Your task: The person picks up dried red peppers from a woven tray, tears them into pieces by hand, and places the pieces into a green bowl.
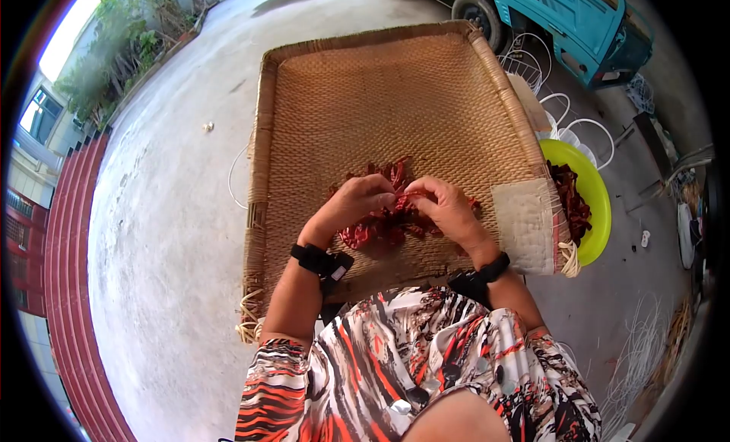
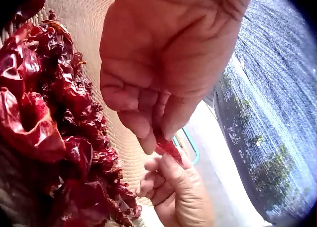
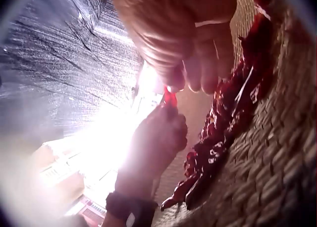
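Observation:
A dried red chili pepper (image 2: 171, 150) spans the small space between my two hands. My left hand (image 1: 359, 202) pinches one end between thumb and fingers, and my right hand (image 1: 450, 212) pinches the other. In the right wrist view the pepper (image 3: 170, 96) shows bright red against strong light. Below the hands a heap of dried chili peppers (image 1: 372, 233), wrinkled and glossy, lies on a woven tray (image 1: 365, 92). The left wrist view shows the heap's peppers (image 2: 74, 108) close beside the left hand. The fingers hide part of the held pepper.
To the right of the tray stands a yellow-green basin (image 1: 601, 206) with more dried chilies (image 1: 574, 206). A cloth patch (image 1: 525, 225) covers the tray's near right corner. A teal vehicle (image 1: 570, 31) stands behind on the concrete floor (image 1: 167, 214), and red steps (image 1: 72, 282) run along the left.

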Motion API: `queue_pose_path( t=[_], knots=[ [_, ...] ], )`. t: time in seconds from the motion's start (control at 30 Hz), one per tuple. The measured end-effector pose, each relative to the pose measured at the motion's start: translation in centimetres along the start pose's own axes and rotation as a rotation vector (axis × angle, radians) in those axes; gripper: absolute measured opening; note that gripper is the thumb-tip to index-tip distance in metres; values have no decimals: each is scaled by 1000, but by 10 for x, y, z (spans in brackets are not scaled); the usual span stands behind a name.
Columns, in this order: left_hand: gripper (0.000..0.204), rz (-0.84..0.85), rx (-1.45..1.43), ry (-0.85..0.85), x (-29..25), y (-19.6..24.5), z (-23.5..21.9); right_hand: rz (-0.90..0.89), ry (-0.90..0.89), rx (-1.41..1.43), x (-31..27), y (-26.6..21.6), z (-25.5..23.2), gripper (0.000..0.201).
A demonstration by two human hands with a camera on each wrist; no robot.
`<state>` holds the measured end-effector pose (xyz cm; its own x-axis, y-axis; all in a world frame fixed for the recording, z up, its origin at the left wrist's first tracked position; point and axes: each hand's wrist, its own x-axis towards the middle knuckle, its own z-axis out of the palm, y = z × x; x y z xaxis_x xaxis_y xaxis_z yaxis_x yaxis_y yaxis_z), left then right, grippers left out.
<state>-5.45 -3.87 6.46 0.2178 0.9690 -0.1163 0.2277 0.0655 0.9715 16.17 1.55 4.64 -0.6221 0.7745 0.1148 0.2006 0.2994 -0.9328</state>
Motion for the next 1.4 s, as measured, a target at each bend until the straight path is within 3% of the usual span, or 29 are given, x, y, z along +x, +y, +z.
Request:
queue_pose_path(
  t=[0.13,0.23,0.3,0.4,0.43,0.53,0.63,0.67,0.73,0.83,0.93,0.97,1.1,1.2,1.27,1.37,1.4],
  knots=[
    [25,9,36,-46,0,-2,-5,50,108,253,-4,-5,10,17],
    [26,-20,53,-46,0,0,-4,11,122,155,-5,-7,8,16],
    [26,-24,11,-28,1,0,-3,34,138,257,-5,-7,6,14],
    [24,-12,89,228,4,-1,-6,78,305,431,-3,0,-3,11],
    [23,-40,-21,310,4,-6,-9,66,389,526,-1,5,-10,11],
    [23,-100,152,385,0,-19,-26,119,676,728,-7,20,-49,18],
    [29,-166,469,425,-2,-34,-36,50,767,1286,-18,50,-99,24],
    [31,-180,597,441,-3,-36,-37,-5,756,1319,-25,68,-118,26],
    [35,-229,657,407,-5,-33,-36,-2,917,1403,-34,88,-148,30],
    [39,-289,766,342,-6,-28,-36,-107,966,1551,-48,92,-169,43],
    [39,-377,809,274,-9,-11,-36,-71,940,1697,-54,79,-170,48],
    [39,-412,812,252,-10,-6,-37,-79,916,1646,-55,82,-170,43],
    [27,-211,838,174,-10,-42,-52,6,993,1430,-47,85,-156,21],
    [21,-136,808,191,-6,-41,-54,58,691,1384,-39,102,-145,18],
    [21,-54,784,300,-5,-47,-52,118,597,1237,-30,68,-114,15],
    [16,-160,259,273,-7,-17,-37,224,446,866,-19,22,-70,15],
    [15,-127,254,236,-6,-16,-33,259,385,760,-15,12,-56,15]
  ],
)
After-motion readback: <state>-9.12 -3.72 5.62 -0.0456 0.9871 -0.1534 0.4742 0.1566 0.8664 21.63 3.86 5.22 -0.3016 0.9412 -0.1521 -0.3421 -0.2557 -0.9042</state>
